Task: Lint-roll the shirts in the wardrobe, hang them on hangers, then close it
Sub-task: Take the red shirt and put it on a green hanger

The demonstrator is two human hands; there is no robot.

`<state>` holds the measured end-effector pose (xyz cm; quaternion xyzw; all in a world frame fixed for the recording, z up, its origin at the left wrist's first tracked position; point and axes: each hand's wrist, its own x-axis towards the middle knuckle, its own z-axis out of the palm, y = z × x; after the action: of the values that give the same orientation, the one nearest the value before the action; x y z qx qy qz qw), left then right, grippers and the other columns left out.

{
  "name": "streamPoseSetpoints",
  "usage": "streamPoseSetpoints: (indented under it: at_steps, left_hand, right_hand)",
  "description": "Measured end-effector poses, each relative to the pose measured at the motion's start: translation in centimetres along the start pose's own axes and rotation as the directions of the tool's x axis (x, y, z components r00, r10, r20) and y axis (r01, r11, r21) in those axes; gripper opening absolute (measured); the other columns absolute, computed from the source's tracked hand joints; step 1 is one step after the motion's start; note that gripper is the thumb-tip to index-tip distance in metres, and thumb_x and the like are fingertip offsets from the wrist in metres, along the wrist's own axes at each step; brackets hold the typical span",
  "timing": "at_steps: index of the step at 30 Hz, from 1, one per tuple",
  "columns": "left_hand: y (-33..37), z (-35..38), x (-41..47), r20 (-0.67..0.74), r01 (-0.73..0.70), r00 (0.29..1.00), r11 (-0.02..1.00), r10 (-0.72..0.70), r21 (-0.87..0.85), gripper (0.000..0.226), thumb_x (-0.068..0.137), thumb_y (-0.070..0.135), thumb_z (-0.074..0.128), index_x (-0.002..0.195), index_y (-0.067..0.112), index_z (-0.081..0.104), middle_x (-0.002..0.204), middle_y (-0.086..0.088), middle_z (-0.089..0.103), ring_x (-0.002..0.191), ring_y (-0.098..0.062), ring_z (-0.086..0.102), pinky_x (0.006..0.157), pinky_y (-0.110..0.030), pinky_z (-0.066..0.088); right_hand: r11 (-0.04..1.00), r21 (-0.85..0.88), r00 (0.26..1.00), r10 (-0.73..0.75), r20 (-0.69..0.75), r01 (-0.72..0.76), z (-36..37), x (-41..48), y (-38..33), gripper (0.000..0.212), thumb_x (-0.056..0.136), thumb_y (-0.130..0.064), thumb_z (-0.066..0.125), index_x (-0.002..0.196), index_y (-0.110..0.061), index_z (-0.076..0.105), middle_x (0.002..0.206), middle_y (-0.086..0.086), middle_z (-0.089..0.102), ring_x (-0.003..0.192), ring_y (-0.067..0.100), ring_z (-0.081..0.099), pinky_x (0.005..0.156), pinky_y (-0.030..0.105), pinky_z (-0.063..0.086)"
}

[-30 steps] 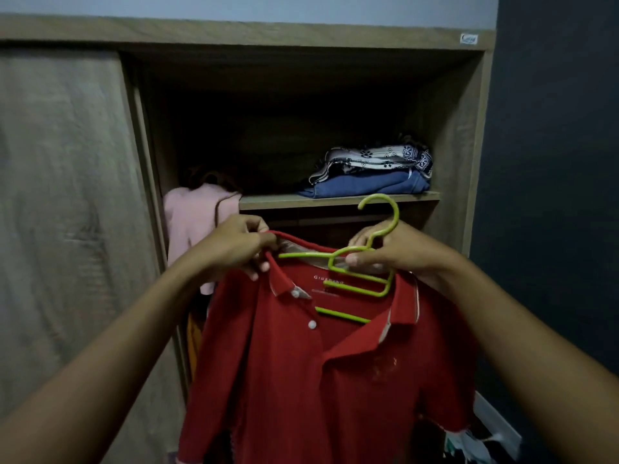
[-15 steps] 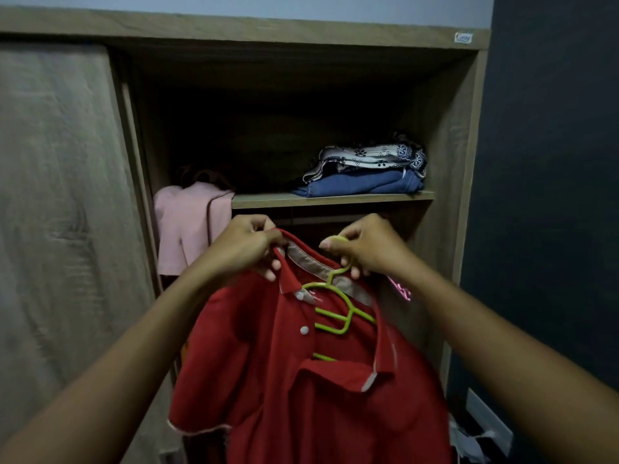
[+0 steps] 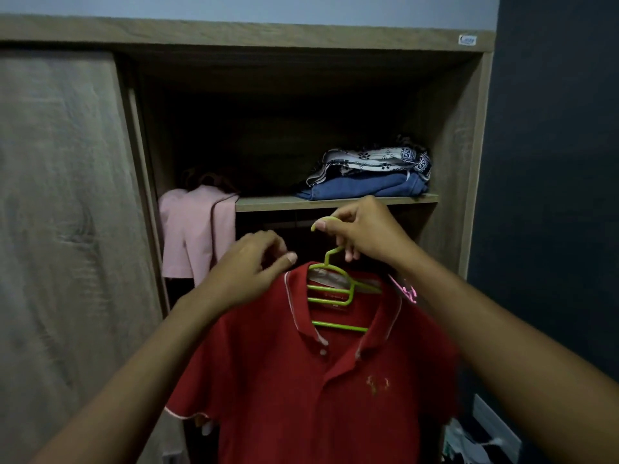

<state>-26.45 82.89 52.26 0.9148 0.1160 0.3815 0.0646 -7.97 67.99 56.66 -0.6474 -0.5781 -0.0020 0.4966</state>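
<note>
A red polo shirt (image 3: 294,373) hangs on a lime-green plastic hanger (image 3: 331,289) in front of the open wardrobe (image 3: 469,162). My right hand (image 3: 365,229) grips the hanger's hook and neck just below the shelf edge. My left hand (image 3: 251,269) rests on the shirt's left shoulder beside the collar, fingers curled and pinching the fabric. The hanger's bars show inside the open collar. No lint roller is in view.
A wooden shelf (image 3: 268,203) holds folded blue jeans (image 3: 365,189) and a patterned cloth (image 3: 371,160). A pink garment (image 3: 197,232) hangs at the left. The sliding door (image 3: 60,229) covers the left half. A dark wall (image 3: 556,162) is on the right, with a pink hanger tip (image 3: 407,291).
The shirt has settled onto the hanger and been lifted. My right hand moved from the collar to the hook. My left hand slid onto the shirt's shoulder.
</note>
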Motion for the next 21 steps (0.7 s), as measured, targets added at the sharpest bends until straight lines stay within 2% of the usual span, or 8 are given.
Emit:
streamPoseSetpoints:
  at_steps: [2,4,8,10,12,15,18,21]
  left_hand:
    - [-1.0,1.5,-0.3,0.159,-0.055,0.986,0.997,0.046,0.056,0.046,0.092,0.063,0.039,0.111,0.026,0.061,0.1,0.009,0.063,0.092,-0.01,0.058,0.08,-0.038,0.049]
    - [-1.4,2.5,-0.6,0.237,-0.045,0.97,0.999,0.048,-0.015,0.046,0.095,0.06,0.037,0.104,0.023,0.063,0.094,0.008,0.065,0.085,-0.007,0.06,0.076,-0.038,0.05]
    - [-2.7,3.6,-0.6,0.197,-0.02,0.98,0.998,0.031,-0.058,0.041,0.096,0.056,0.039,0.088,0.02,0.056,0.078,0.006,0.061,0.072,-0.007,0.058,0.068,-0.036,0.047]
    - [-3.5,3.7,-0.7,0.172,0.007,0.985,0.997,0.006,-0.076,0.046,0.094,0.059,0.036,0.086,0.018,0.055,0.077,0.004,0.06,0.072,-0.008,0.058,0.069,-0.037,0.046]
    - [-4.3,3.8,-0.7,0.143,0.04,0.989,0.994,-0.025,-0.099,0.047,0.093,0.061,0.035,0.084,0.019,0.053,0.077,0.003,0.06,0.072,-0.011,0.058,0.071,-0.04,0.046]
    - [-5.3,3.9,-0.4,0.107,0.072,0.993,0.988,-0.057,-0.139,0.045,0.093,0.061,0.036,0.082,0.021,0.052,0.076,0.003,0.058,0.072,-0.012,0.058,0.071,-0.041,0.047]
    - [-5.5,4.5,0.0,0.089,0.094,0.993,0.987,-0.083,-0.13,0.045,0.091,0.062,0.04,0.086,0.021,0.057,0.08,0.003,0.061,0.075,-0.012,0.059,0.071,-0.04,0.049]
    - [-5.6,4.6,0.9,-0.062,0.052,0.996,0.996,-0.056,-0.069,0.034,0.09,0.053,0.051,0.097,0.022,0.06,0.091,0.004,0.062,0.083,-0.012,0.058,0.075,-0.034,0.048]
  right_hand:
    - [0.999,0.008,0.999,-0.048,-0.002,0.048,-0.1,-0.1,-0.4,0.017,0.09,-0.036,0.072,0.09,-0.02,0.078,0.067,0.013,0.07,0.044,0.022,0.064,0.039,0.023,0.044]
    - [0.997,0.011,0.997,-0.076,0.002,0.076,-0.4,-0.2,-0.7,0.016,0.091,-0.033,0.07,0.09,-0.02,0.078,0.069,0.011,0.071,0.045,0.021,0.065,0.04,0.023,0.046]
    - [0.992,-0.096,0.994,-0.068,0.088,0.077,-1.4,-0.4,1.2,0.021,0.093,-0.035,0.067,0.107,-0.02,0.073,0.091,0.004,0.075,0.062,0.02,0.07,0.058,0.03,0.056]
    - [0.969,-0.247,0.979,0.031,0.199,0.02,-2.9,-0.6,3.4,0.041,0.086,-0.055,0.066,0.113,-0.026,0.072,0.102,-0.004,0.075,0.078,0.012,0.072,0.078,0.032,0.059]
    - [0.929,-0.369,0.916,0.169,0.363,-0.025,-4.3,-1.1,5.5,0.057,0.075,-0.074,0.062,0.105,-0.028,0.076,0.1,-0.006,0.077,0.09,0.013,0.072,0.09,0.041,0.057]
    - [0.938,-0.313,0.792,0.303,0.53,-0.149,-5.0,-1.8,7.5,0.036,0.086,-0.054,0.067,0.098,-0.022,0.079,0.098,0.002,0.079,0.095,0.024,0.074,0.094,0.046,0.057]
    - [0.955,-0.233,0.788,0.284,0.546,-0.183,-5.3,-1.4,8.0,0.03,0.091,-0.043,0.067,0.1,-0.018,0.079,0.1,0.005,0.079,0.095,0.028,0.074,0.093,0.046,0.058]
    - [0.941,-0.289,0.797,0.309,0.518,-0.177,-5.3,-0.5,7.8,0.035,0.09,-0.049,0.067,0.095,-0.017,0.079,0.092,0.005,0.079,0.085,0.026,0.075,0.082,0.04,0.059]
